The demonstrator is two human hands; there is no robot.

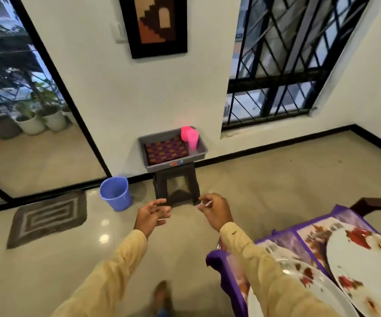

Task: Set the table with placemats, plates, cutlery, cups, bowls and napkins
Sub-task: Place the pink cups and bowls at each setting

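Note:
A grey tray (202,149) sits on a dark stool (175,186) against the far wall. In it lie a purple and orange patterned mat (165,151) and a pink cup (190,136) on its side. My left hand (151,216) and my right hand (214,211) reach out in front of me, well short of the stool, fingers loosely curled and holding nothing. At the lower right, two white plates with red flowers (365,266) (299,284) rest on purple placemats (317,229) on the table.
A blue bucket (116,193) stands on the floor left of the stool. A grey striped doormat (48,217) lies by the glass door at the left. A dark chair (377,205) shows behind the table. My foot (162,296) is on the polished floor.

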